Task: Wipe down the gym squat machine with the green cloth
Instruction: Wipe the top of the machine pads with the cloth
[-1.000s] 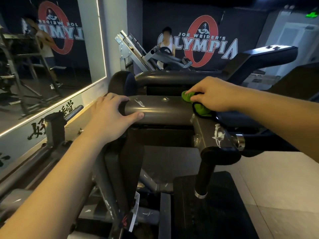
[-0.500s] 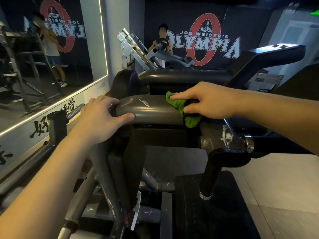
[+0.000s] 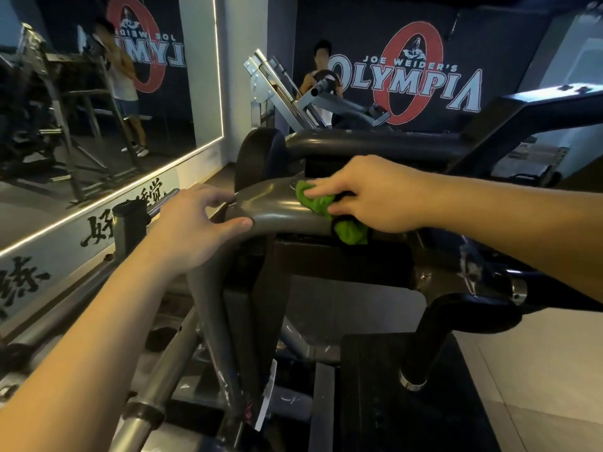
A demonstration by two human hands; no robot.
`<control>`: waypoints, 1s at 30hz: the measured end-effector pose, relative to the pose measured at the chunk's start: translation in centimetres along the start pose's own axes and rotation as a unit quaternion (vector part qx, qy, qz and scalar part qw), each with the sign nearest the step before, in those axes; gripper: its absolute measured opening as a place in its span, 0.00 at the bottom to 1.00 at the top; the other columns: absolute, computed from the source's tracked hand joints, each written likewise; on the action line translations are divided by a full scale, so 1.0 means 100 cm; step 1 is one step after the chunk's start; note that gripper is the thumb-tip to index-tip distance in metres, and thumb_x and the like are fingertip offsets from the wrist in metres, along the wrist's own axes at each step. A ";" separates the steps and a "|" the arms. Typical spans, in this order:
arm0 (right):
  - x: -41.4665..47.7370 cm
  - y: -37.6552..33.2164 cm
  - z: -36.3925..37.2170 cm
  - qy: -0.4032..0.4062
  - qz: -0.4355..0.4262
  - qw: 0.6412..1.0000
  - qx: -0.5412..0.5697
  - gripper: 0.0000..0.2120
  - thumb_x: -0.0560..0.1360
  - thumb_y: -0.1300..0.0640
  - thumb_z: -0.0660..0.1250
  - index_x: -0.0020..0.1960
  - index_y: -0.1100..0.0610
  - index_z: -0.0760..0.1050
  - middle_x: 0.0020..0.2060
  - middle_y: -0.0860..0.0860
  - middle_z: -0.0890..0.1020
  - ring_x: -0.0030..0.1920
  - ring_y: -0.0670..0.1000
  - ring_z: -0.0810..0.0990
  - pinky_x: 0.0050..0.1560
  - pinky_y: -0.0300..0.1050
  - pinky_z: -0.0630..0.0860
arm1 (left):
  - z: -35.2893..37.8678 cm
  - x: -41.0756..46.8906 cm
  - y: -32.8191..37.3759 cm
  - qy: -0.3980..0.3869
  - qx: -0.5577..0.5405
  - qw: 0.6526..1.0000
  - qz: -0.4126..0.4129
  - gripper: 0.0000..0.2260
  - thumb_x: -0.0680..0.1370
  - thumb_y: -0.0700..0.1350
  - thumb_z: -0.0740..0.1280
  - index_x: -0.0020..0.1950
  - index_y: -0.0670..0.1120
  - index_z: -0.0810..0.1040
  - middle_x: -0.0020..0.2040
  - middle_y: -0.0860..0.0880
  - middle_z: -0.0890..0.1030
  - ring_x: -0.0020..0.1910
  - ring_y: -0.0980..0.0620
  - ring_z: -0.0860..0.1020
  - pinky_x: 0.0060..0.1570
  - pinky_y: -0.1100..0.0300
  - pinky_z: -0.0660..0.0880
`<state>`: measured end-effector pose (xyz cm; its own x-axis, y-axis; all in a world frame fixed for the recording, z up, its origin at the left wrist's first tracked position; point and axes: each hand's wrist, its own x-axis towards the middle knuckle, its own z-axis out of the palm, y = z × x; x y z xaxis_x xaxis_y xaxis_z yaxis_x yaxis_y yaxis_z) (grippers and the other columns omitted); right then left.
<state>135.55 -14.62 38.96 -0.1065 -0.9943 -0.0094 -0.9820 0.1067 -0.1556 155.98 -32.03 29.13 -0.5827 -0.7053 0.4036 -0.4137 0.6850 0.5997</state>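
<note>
**A:** What is the right hand (image 3: 375,194) doing?

**B:** Its fingers curl over a bunched green cloth (image 3: 321,203), soft and crumpled. It presses the cloth onto the squat machine's top bar (image 3: 280,212).

**A:** Which way does that bar run?

**B:** Side to side. It is a smooth, glossy grey metal tube. From the cloth it runs left to the left hand (image 3: 195,226), which clasps its rounded bend. The next stroke probably goes leftward.

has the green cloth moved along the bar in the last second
Yes. The green cloth, under the right hand, has slid left along the grey bar, closer to the bend that the left hand grips.
</note>
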 end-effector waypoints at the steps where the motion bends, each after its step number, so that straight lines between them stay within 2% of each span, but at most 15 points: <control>1: -0.009 0.003 0.002 -0.005 -0.002 1.000 -0.006 0.23 0.82 0.58 0.65 0.74 0.43 0.70 0.74 0.41 0.71 0.72 0.43 0.70 0.71 0.36 0.64 | 0.001 -0.002 -0.002 0.005 -0.007 1.000 -0.006 0.24 0.75 0.56 0.75 0.70 0.52 0.77 0.63 0.55 0.76 0.61 0.57 0.70 0.59 0.55 0.66; 3: -0.013 0.005 0.005 0.006 -0.011 1.000 -0.012 0.25 0.81 0.62 0.65 0.75 0.43 0.69 0.76 0.40 0.67 0.76 0.41 0.63 0.72 0.33 0.56 | 0.003 -0.002 -0.004 0.011 -0.013 1.000 -0.012 0.24 0.75 0.55 0.75 0.70 0.52 0.77 0.61 0.56 0.75 0.60 0.57 0.71 0.59 0.56 0.66; 4: -0.007 0.001 0.006 0.013 -0.012 1.000 -0.007 0.25 0.81 0.62 0.65 0.74 0.44 0.70 0.76 0.40 0.67 0.75 0.41 0.64 0.71 0.32 0.57 | 0.004 -0.002 -0.004 0.011 -0.013 1.000 -0.014 0.25 0.75 0.56 0.75 0.70 0.52 0.77 0.61 0.56 0.75 0.60 0.57 0.71 0.59 0.56 0.67; 7: 0.030 -0.015 0.006 0.037 -0.006 0.999 0.009 0.20 0.82 0.58 0.65 0.72 0.45 0.73 0.70 0.44 0.76 0.64 0.43 0.75 0.61 0.34 0.68 | 0.001 0.001 -0.005 -0.002 -0.022 1.000 -0.021 0.25 0.74 0.56 0.76 0.69 0.53 0.78 0.62 0.54 0.76 0.61 0.54 0.74 0.60 0.54 0.69; 9: 0.051 -0.024 0.007 0.060 -0.002 0.998 0.020 0.18 0.82 0.57 0.65 0.70 0.48 0.76 0.66 0.48 0.80 0.61 0.46 0.78 0.59 0.37 0.70 | -0.001 0.001 -0.006 -0.006 -0.032 0.999 -0.020 0.25 0.73 0.57 0.76 0.69 0.53 0.78 0.62 0.54 0.77 0.62 0.54 0.75 0.61 0.52 0.70; 11: 0.049 -0.027 0.011 0.060 -0.013 0.998 0.020 0.17 0.82 0.57 0.65 0.70 0.49 0.77 0.66 0.48 0.80 0.64 0.48 0.78 0.63 0.38 0.70 | -0.001 -0.002 -0.009 -0.002 -0.026 1.000 -0.012 0.25 0.74 0.57 0.75 0.69 0.54 0.78 0.62 0.55 0.77 0.62 0.55 0.74 0.60 0.54 0.69; 13: 0.029 -0.024 0.015 0.030 -0.032 0.999 0.002 0.20 0.82 0.58 0.65 0.72 0.48 0.74 0.72 0.44 0.74 0.72 0.44 0.71 0.70 0.36 0.62 | -0.001 -0.004 -0.016 0.003 -0.014 1.000 -0.014 0.24 0.75 0.57 0.75 0.70 0.54 0.78 0.63 0.56 0.78 0.61 0.57 0.73 0.60 0.55 0.68; 15: 0.008 -0.017 0.015 -0.004 -0.048 0.999 0.012 0.22 0.81 0.58 0.66 0.73 0.45 0.72 0.75 0.40 0.69 0.75 0.39 0.64 0.77 0.39 0.57 | 0.000 -0.005 -0.022 0.013 -0.016 1.000 -0.019 0.24 0.75 0.57 0.74 0.69 0.54 0.78 0.62 0.55 0.79 0.60 0.58 0.73 0.60 0.56 0.67; 17: 0.009 -0.010 0.007 0.006 -0.024 0.999 0.022 0.21 0.81 0.57 0.66 0.72 0.44 0.73 0.72 0.39 0.72 0.72 0.40 0.69 0.74 0.40 0.64 | 0.002 -0.006 -0.024 0.019 -0.026 0.999 -0.023 0.23 0.75 0.55 0.75 0.69 0.53 0.79 0.63 0.54 0.79 0.61 0.59 0.71 0.60 0.58 0.65; 20: 0.048 -0.005 -0.006 0.052 0.032 0.998 -0.003 0.16 0.82 0.55 0.65 0.69 0.47 0.78 0.65 0.46 0.80 0.61 0.47 0.77 0.61 0.40 0.70 | 0.004 -0.006 -0.022 0.024 -0.029 0.999 -0.028 0.22 0.76 0.54 0.75 0.69 0.53 0.79 0.64 0.54 0.78 0.63 0.56 0.73 0.61 0.57 0.65; 24: 0.100 -0.015 0.004 0.075 0.084 0.994 0.004 0.13 0.82 0.58 0.63 0.62 0.54 0.82 0.57 0.54 0.83 0.56 0.54 0.80 0.60 0.50 0.76 | 0.002 -0.007 -0.023 0.023 -0.053 0.998 -0.032 0.22 0.75 0.53 0.76 0.68 0.52 0.79 0.62 0.53 0.78 0.62 0.55 0.74 0.60 0.58 0.66; 27: 0.090 -0.035 0.024 0.083 0.021 0.996 0.005 0.14 0.81 0.61 0.64 0.63 0.52 0.81 0.56 0.51 0.84 0.56 0.50 0.81 0.62 0.46 0.75 | 0.003 -0.007 -0.024 0.023 -0.061 0.998 -0.024 0.22 0.75 0.52 0.76 0.68 0.51 0.80 0.62 0.53 0.78 0.61 0.57 0.74 0.60 0.58 0.66; 28: 0.080 -0.040 0.030 0.069 -0.007 0.998 -0.001 0.15 0.81 0.60 0.64 0.65 0.50 0.80 0.58 0.49 0.83 0.58 0.48 0.80 0.64 0.46 0.74 | 0.003 -0.007 -0.024 0.025 -0.063 0.997 -0.023 0.22 0.74 0.52 0.76 0.68 0.50 0.80 0.62 0.53 0.78 0.61 0.56 0.75 0.59 0.58 0.66; 30: 0.059 -0.041 0.036 0.026 -0.064 0.997 -0.027 0.20 0.81 0.60 0.65 0.71 0.47 0.76 0.69 0.46 0.77 0.69 0.46 0.74 0.74 0.49 0.67 | 0.005 -0.006 -0.026 0.028 -0.064 0.997 -0.023 0.22 0.74 0.51 0.76 0.68 0.50 0.80 0.61 0.53 0.78 0.60 0.56 0.75 0.59 0.58 0.67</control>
<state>139.47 -20.96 36.01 0.0140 -0.9982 0.0581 -0.9950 -0.0196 -0.0982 157.06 -33.29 27.02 -0.5235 -0.7475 0.4088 -0.3449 0.6247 0.7006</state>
